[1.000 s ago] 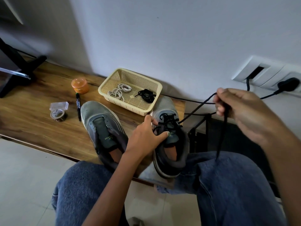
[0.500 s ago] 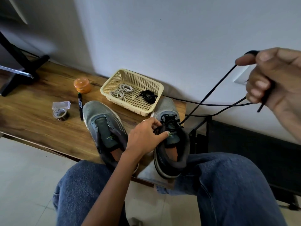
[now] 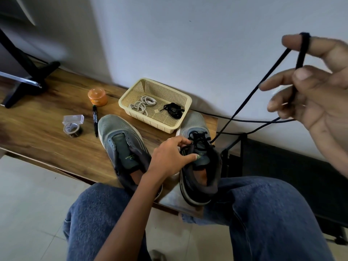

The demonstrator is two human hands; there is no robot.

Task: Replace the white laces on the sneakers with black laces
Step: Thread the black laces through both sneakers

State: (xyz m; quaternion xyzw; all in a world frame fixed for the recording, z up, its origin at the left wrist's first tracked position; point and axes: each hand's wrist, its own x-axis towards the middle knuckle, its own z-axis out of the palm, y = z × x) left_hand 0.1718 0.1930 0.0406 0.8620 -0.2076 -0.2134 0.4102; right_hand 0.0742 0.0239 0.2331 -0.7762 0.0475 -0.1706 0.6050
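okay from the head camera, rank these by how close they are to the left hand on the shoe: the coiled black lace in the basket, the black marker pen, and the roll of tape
From the left hand:
1. Coiled black lace, beyond the hand, in the beige plastic basket.
2. Black marker pen, off to the left on the wooden bench.
3. Roll of tape, farther left than the pen.

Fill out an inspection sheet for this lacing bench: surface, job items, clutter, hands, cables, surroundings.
Surface: wooden bench, both sneakers on it.
Job's things: right sneaker partly laced with the black lace; left sneaker has no lace; basket holds coiled white laces and a bundled spare black lace.
Clutter: orange jar, marker, tape roll, clear box.
Hands: left hand holds the right sneaker at its eyelets; right hand pulls the black lace up, looped over a finger.
Cables: black cable along the wall.
Surroundings: white wall, black stand, tiled floor.
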